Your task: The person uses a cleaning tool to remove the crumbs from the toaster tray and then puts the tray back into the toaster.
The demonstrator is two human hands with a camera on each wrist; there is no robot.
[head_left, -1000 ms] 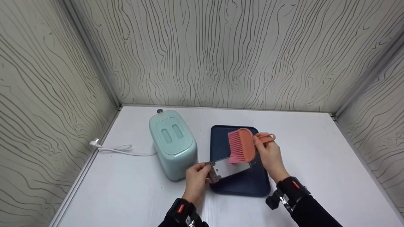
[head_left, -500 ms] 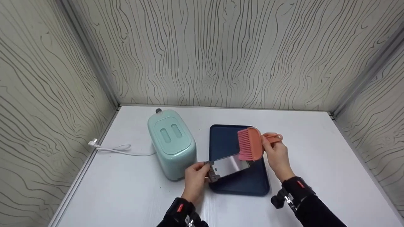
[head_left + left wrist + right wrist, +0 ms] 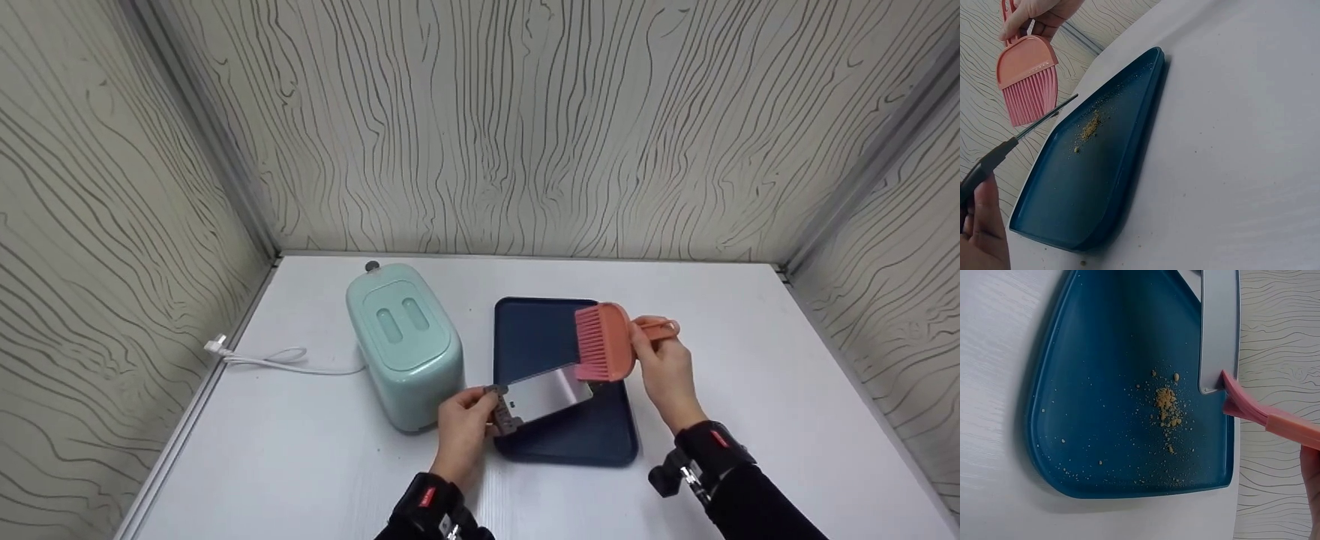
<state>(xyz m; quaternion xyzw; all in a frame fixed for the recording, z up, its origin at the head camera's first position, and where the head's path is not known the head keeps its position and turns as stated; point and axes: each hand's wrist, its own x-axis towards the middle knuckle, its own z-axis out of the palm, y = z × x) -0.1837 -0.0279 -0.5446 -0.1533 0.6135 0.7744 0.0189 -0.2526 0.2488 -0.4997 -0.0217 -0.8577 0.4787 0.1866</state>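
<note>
My left hand pinches the dark end piece of a flat metal crumb tray, holding it slanted over a navy serving tray. In my right hand is the handle of an orange brush with pink bristles. The bristle tips bend against the far end of the crumb tray in the right wrist view. Yellow-brown crumbs lie in a small heap on the serving tray below, with finer specks scattered round it. In the left wrist view the crumb tray shows edge-on.
A mint-green toaster stands just left of the serving tray. Its white cord and plug trail to the table's left edge. Patterned wall panels enclose the white table at back and sides. A few crumbs dot the tabletop.
The brush in my right hand has slid rightward along the crumb tray to its far end, uncovering more of its metal surface. My left hand has stayed nearly still.
</note>
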